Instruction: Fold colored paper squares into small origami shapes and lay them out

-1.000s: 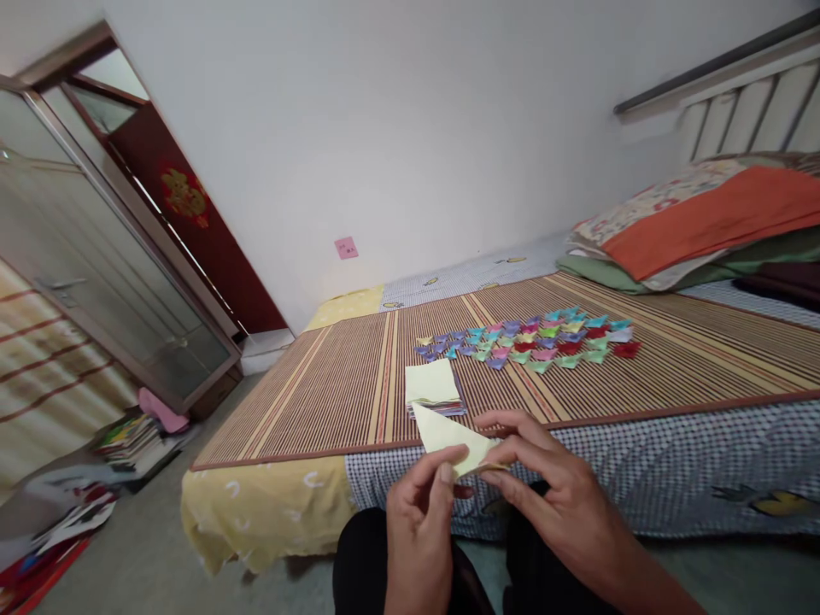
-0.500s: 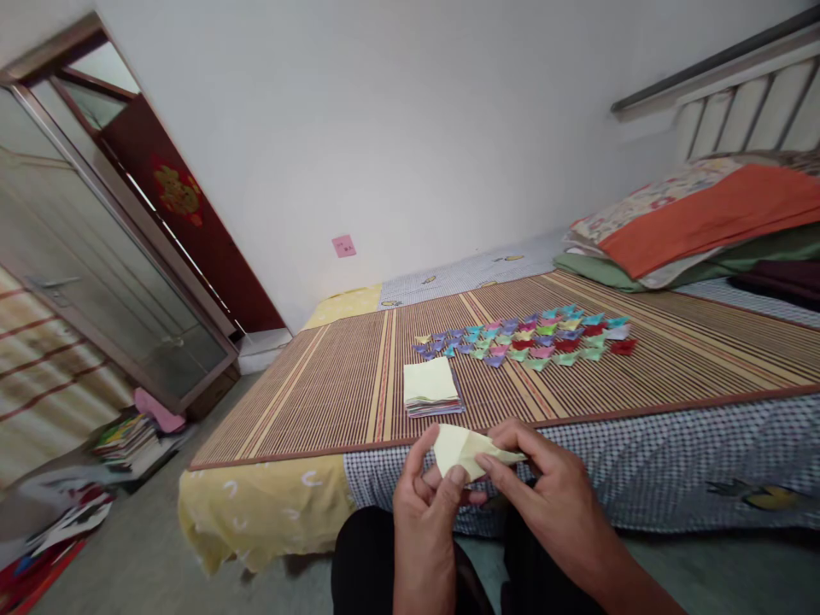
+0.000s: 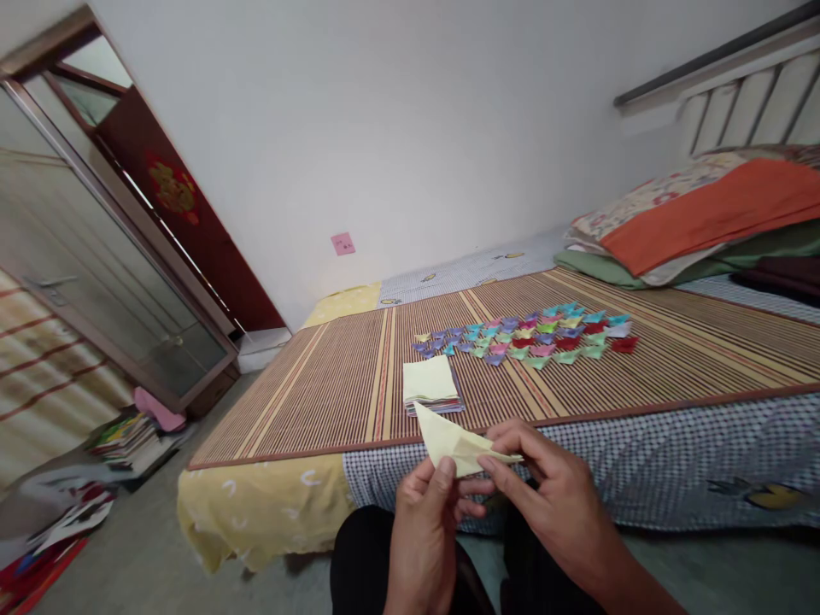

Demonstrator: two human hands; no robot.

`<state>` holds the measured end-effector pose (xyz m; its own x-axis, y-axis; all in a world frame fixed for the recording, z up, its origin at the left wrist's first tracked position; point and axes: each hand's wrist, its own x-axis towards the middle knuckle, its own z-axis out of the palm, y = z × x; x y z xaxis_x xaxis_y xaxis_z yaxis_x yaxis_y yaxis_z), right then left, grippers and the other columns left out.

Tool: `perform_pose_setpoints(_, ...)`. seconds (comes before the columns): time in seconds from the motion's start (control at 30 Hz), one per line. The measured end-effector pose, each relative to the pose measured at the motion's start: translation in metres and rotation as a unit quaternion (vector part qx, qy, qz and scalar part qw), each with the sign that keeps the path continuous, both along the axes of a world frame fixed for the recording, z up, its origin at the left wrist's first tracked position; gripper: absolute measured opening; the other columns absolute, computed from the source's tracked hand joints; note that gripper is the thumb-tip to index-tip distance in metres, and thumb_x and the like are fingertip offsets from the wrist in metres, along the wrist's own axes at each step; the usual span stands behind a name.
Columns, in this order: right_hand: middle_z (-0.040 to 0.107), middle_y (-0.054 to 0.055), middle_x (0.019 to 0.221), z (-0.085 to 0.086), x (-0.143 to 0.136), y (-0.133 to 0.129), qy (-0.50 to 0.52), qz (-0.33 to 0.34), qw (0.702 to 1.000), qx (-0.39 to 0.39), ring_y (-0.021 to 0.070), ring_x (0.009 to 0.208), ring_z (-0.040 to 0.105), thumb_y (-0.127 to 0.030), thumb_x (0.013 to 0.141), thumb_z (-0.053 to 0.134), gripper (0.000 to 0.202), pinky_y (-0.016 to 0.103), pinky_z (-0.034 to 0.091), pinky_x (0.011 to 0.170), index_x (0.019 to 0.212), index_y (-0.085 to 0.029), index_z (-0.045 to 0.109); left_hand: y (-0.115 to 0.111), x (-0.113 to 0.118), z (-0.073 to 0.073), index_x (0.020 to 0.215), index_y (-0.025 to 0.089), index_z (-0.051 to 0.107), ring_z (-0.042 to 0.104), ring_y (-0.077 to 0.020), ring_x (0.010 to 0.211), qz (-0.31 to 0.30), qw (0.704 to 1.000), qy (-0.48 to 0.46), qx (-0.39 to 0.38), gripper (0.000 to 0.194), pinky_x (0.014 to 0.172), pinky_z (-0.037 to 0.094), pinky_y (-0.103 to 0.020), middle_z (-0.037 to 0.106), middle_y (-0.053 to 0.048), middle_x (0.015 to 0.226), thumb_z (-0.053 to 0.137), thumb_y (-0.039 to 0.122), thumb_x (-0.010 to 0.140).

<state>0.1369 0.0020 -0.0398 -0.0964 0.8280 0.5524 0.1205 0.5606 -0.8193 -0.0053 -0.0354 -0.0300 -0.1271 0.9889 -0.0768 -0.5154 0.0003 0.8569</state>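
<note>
A pale yellow folded sheet of paper point(image 3: 448, 440) is held up between both hands, just in front of the bed's edge. My left hand point(image 3: 426, 521) pinches its lower left part with the thumb on the near face. At its narrow right end, my right hand point(image 3: 547, 491) grips it between thumb and fingers. One pointed corner sticks up to the left, overlapping the front of a stack of square papers point(image 3: 430, 380) with a pale yellow sheet on top. Beyond lie rows of small folded paper pieces point(image 3: 522, 337) in many colours.
A striped mat point(image 3: 307, 384) covers the bed, over yellow and checked cloth point(image 3: 641, 470). Pillows point(image 3: 705, 213) are piled at the right. Left of the bed are a door point(image 3: 108, 231) and stacked books point(image 3: 125, 444) near the floor.
The left part of the paper has opened out, so a long pointed corner now rises up and left. My left hand has shifted its hold lower; my right hand keeps its grip.
</note>
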Motion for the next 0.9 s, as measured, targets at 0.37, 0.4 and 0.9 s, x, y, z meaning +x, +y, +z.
perform_pose_setpoints(0.37,0.068,0.002,0.076,-0.006,0.011,0.007,0.041,0.022,0.995,-0.083,0.0198,0.074,0.067,-0.031,0.091,0.070,0.019,0.027,0.053,0.068,0.075,-0.023,0.064,0.006,-0.007,-0.002,0.087,0.010,0.077,0.077,-0.0207,0.066,0.079,0.997,0.009,0.007,0.035,0.057,0.059,-0.023,0.080,-0.012,0.082,0.091,0.038,0.071)
perform_pose_setpoints(0.4,0.068,0.002,0.076,-0.006,0.013,0.008,0.038,0.016,0.995,-0.087,0.0196,0.074,0.067,-0.032,0.091,0.070,0.017,0.027,0.053,0.067,0.077,-0.023,0.065,0.005,-0.007,-0.003,0.088,0.010,0.077,0.077,-0.0205,0.066,0.078,0.997,0.024,0.011,0.034,0.056,0.058,-0.023,0.080,-0.012,0.083,0.090,0.038,0.073)
perform_pose_setpoints(0.9,0.065,-0.001,0.067,0.021,0.004,-0.008,0.119,0.187,0.956,-0.193,0.0162,0.061,0.063,-0.047,0.094,0.065,0.028,0.026,0.051,0.059,0.080,-0.022,0.068,-0.009,-0.007,-0.012,0.100,0.013,0.077,0.054,-0.0077,0.045,-0.138,0.985,0.054,0.085,0.029,0.049,0.041,-0.019,0.070,-0.004,0.067,0.068,0.040,0.095)
